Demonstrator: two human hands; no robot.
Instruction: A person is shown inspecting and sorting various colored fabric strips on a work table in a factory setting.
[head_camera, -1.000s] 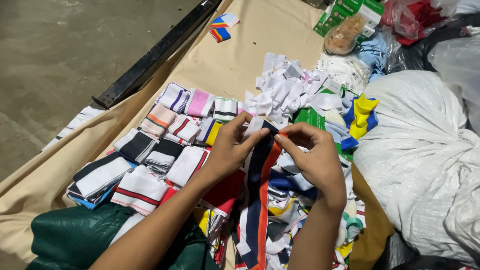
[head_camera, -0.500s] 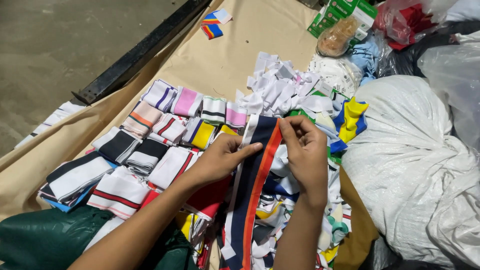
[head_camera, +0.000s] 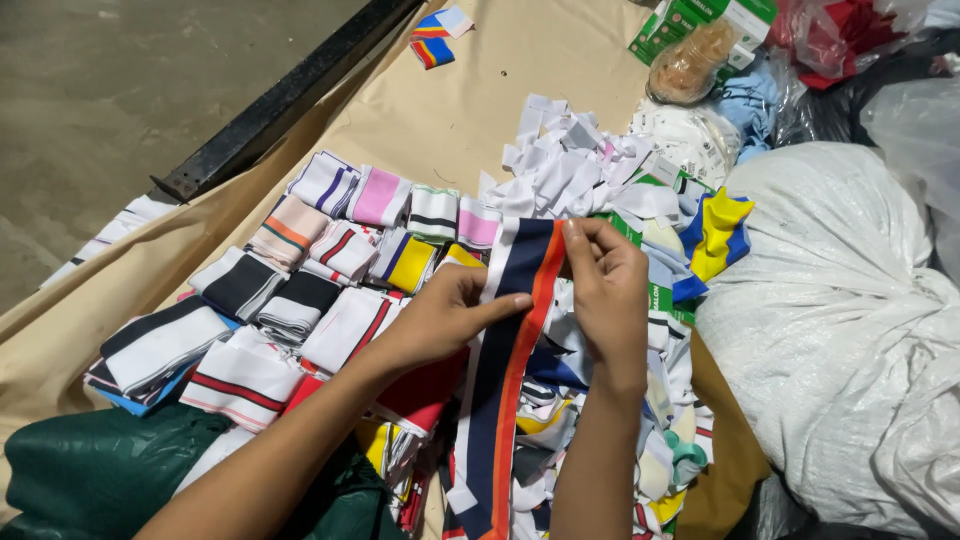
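Soft, light, limp striped knit band (head_camera: 515, 350) (navy, orange, white) stretched over the heap of fabric pieces (head_camera: 560, 400), pinched at its upper edge by right hand (head_camera: 605, 290) fingers, pressed flat under left hand (head_camera: 440, 315); best gripped at edges.

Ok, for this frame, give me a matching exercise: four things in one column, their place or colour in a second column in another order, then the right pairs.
Things:
1. long striped band
2. white sack
3. black bar
4. green bag

Descriptions:
A. bottom left corner, under the folded pieces
B. navy, orange and white, held between the left hand and the right hand
C. bulging, at the right of the heap
D. slanting along the edge of the tan cloth, upper left

Pairs: 1-B, 2-C, 3-D, 4-A
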